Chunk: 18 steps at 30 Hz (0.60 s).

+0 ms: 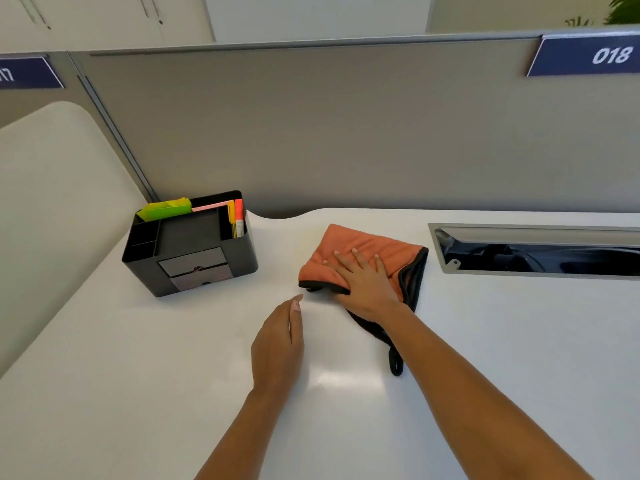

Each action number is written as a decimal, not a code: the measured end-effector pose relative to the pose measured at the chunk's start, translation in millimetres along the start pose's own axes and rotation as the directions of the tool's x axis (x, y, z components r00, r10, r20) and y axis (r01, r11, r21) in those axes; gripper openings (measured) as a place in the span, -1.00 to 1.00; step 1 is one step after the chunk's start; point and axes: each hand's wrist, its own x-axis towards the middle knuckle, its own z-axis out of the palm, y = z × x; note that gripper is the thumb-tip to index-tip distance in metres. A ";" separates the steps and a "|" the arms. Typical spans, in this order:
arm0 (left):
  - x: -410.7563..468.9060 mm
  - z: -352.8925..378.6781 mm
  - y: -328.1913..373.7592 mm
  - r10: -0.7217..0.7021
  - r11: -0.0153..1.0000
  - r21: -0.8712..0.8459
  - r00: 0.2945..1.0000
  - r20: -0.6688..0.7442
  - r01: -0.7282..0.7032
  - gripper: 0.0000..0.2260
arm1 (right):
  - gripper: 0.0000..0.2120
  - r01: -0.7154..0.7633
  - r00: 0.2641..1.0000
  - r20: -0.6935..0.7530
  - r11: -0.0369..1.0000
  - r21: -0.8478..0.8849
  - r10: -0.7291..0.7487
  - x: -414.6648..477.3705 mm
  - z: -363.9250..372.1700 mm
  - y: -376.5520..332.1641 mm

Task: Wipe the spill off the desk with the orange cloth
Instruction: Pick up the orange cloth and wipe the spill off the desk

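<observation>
At nine o'clock we see a black desk organizer [189, 249] holding green and pink notes and an orange marker. Toward the middle, our left hand [278, 344] hovers just over the white desk [138, 375], fingers together and loosely extended, holding nothing. At two o'clock from it, our right hand [367, 284] presses flat on the orange cloth [360, 249], fingers spread. At three o'clock lies a cable tray [536, 251].
</observation>
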 end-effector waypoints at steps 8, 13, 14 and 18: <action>34.7 10.9 -8.3 0.059 0.998 -0.007 0.993 -0.104 -0.060 -0.47 | -0.40 0.154 0.988 0.012 0.988 -0.014 -0.154 83.1 -3.0 -4.7; 36.8 14.6 -12.3 0.086 0.996 0.008 0.991 -0.102 -0.086 -0.55 | -0.40 -0.100 0.993 -0.066 0.995 0.030 0.102 122.8 -6.7 1.2; 36.7 13.6 -12.7 0.085 0.996 0.000 0.991 -0.099 -0.085 -0.59 | -0.40 -0.132 0.988 -0.081 0.991 0.036 0.135 125.1 -4.8 -1.3; 39.2 8.6 -8.0 0.058 0.998 -0.025 0.993 -0.106 -0.061 -0.59 | -0.42 -0.036 0.997 -0.061 0.999 0.023 0.038 107.9 5.1 -15.5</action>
